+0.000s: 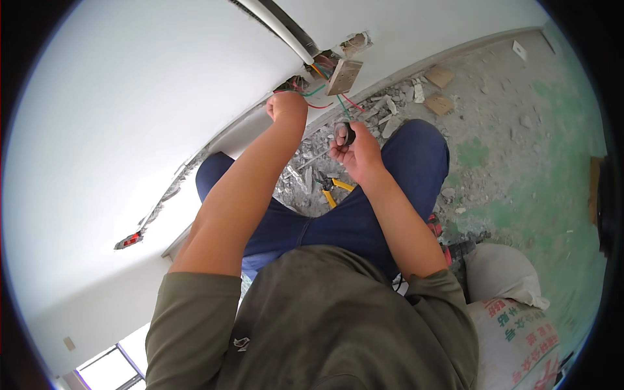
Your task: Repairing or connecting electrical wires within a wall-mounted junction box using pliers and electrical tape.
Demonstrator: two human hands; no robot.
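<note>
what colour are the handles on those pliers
The pliers' handles are yellow, clearest in the head view.

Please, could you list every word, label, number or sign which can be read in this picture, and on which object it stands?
Printed white sack, lower right: red and green characters; I do not copy their wording.
Dark olive T-shirt: small white mark, too small to read.
Yellow-handled pliers and wall socket plate: no lettering I can make out.

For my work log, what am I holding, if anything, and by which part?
Right hand holds a round black thing, perhaps a tape roll, seemingly by its rim. Left hand is at the wall opening; its fingertips are hidden, so I cannot tell.
</note>
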